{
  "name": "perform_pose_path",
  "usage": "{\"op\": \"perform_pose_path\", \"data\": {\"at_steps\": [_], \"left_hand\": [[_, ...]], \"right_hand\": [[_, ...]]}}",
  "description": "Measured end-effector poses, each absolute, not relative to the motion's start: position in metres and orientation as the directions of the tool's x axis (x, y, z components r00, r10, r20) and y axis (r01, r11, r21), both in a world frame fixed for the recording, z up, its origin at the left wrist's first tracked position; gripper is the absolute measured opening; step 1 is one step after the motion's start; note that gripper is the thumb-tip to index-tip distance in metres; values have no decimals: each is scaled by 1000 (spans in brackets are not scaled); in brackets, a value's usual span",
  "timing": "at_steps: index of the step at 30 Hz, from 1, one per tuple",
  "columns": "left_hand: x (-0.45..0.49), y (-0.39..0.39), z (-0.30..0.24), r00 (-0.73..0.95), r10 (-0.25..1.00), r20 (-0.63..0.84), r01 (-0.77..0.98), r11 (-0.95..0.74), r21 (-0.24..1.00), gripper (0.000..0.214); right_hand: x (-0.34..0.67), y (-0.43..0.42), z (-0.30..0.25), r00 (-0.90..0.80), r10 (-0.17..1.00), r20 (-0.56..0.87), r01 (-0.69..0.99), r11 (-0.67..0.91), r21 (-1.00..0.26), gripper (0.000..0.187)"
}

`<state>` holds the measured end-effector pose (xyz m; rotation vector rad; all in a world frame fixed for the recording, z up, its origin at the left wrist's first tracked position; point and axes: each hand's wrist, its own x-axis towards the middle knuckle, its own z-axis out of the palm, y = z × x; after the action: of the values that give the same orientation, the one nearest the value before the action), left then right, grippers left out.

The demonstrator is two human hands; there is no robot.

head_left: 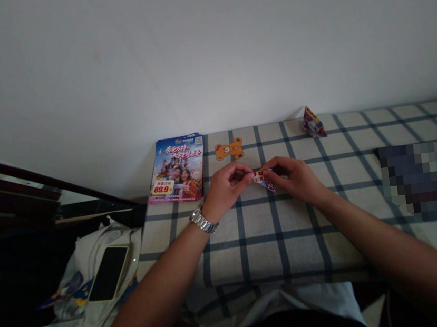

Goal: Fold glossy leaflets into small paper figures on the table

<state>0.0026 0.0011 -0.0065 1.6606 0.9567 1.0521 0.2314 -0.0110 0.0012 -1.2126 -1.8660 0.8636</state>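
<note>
My left hand (227, 186) and my right hand (296, 179) meet over the middle of a checked tablecloth (260, 243). Both pinch a small folded piece of printed paper (263, 178), red, white and blue, held just above the cloth. The left fingers grip its left end and the right fingers its right end. A metal watch (203, 221) sits on my left wrist. Most of the paper's shape is hidden by my fingers.
A stack of colourful flyers (177, 168) lies at the table's far left corner. An orange bear-shaped cutout (229, 149) lies beside it. Another folded paper piece (313, 122) stands by the wall. A phone (109, 272) rests on cloth left of the table.
</note>
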Motion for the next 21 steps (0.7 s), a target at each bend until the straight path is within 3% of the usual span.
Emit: {"op": "perform_pose_path", "data": {"at_steps": [11,21], "left_hand": [[2,0,-2,355,909,220,110,-274,955,18],[2,1,-4,295,923,247,70,-279,958,22]], "right_hand": [[232,-10,0,-268,941,208,423,309,-852,26],[231,-5,1,-221,967,128,212,176,-961,33]]}}
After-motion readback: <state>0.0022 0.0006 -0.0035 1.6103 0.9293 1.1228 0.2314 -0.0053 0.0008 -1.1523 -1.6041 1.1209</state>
